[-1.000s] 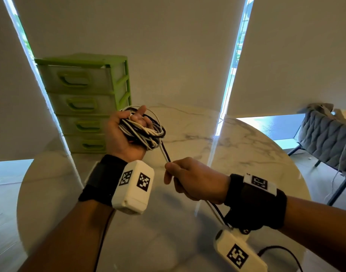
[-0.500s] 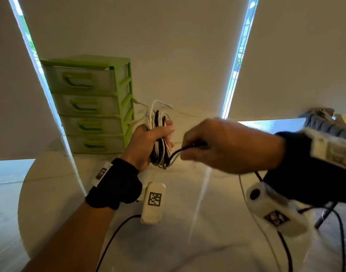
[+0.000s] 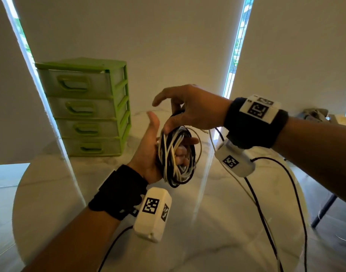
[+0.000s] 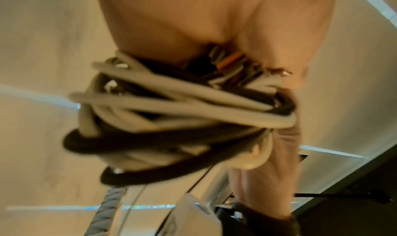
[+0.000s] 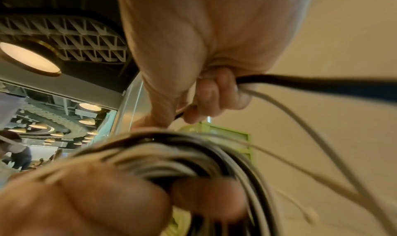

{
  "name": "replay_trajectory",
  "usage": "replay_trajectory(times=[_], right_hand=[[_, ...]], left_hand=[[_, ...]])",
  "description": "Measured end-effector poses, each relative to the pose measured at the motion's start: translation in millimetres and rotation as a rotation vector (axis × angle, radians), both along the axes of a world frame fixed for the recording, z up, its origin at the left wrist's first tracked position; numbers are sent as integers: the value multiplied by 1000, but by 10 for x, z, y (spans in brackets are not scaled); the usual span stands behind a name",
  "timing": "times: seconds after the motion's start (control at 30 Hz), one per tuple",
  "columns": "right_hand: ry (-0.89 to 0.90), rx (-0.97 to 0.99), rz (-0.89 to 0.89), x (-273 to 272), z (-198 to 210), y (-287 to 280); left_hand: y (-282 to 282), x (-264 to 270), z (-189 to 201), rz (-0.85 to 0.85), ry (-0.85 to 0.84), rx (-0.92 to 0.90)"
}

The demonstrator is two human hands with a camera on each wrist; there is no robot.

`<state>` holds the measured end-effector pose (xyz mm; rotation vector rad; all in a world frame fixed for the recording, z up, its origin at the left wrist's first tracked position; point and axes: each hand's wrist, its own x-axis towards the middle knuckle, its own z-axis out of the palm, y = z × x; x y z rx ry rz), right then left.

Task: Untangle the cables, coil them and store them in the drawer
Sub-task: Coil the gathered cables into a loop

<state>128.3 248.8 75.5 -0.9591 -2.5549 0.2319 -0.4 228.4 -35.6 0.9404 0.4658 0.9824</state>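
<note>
A coil of black and white cables (image 3: 175,160) is looped round the fingers of my left hand (image 3: 146,152), held above the table. That hand's palm faces right; its thumb points up and its fingers reach straight through the loops. In the left wrist view the coil (image 4: 171,112) wraps the left hand (image 4: 214,18). My right hand (image 3: 195,112) hovers just above the coil, gripping the loose black and white cable ends (image 5: 279,83) in curled fingers (image 5: 214,93). The loose lengths trail down to the right. The green drawer unit (image 3: 86,107) stands behind on the left, all drawers closed.
The round marble table (image 3: 207,232) lies under both hands. Trailing cables (image 3: 266,203) hang past its right edge. A grey chair (image 3: 313,112) stands to the far right. Blinds cover the wall behind, with bright window gaps.
My left hand has let go its grip on the bundle and spread flat, with the coil now round its fingers. My right hand has moved up over the coil, carrying the loose ends.
</note>
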Motion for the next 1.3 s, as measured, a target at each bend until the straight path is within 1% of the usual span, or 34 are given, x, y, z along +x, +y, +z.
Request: replay_trajectory(times=[0.1, 0.17, 0.27, 0.33, 0.4, 0.43, 0.5, 0.6, 0.63, 0.77, 0.87, 1.03, 1.2, 1.3], right_hand=[[-31, -51, -7, -50, -30, 135], [-57, -102, 8, -80, -21, 202], [-145, -155, 1, -123, -2, 233], [-192, -146, 1, -134, -16, 228], [-242, -70, 14, -109, -43, 226], [-259, -19, 12, -91, -60, 219], [-230, 47, -3, -81, -93, 190], [-43, 4, -49, -129, -122, 159], [-8, -5, -63, -147, -119, 153], [-27, 35, -81, -201, -91, 153], [6, 33, -79, -240, -109, 184], [59, -5, -89, -243, -175, 227], [42, -66, -117, -198, -251, 250], [5, -57, -124, -156, -249, 253]], left_hand=[[50, -125, -21, -21, -41, 105], [77, -228, -35, -33, 4, 177], [117, -351, -44, -86, 72, 152], [145, -424, -33, -173, 8, 120], [176, -468, -17, -325, -142, 39], [172, -477, -1, -372, -203, 30], [120, -468, 25, -415, -253, 57], [75, -449, 56, -458, -304, 106], [70, -455, 63, -452, -311, 109], [61, -523, 87, -385, -307, 64], [68, -561, 91, -358, -324, 70], [127, -565, 71, -392, -345, 76], [160, -570, 35, -391, -346, 65], [163, -552, 23, -395, -343, 59]])
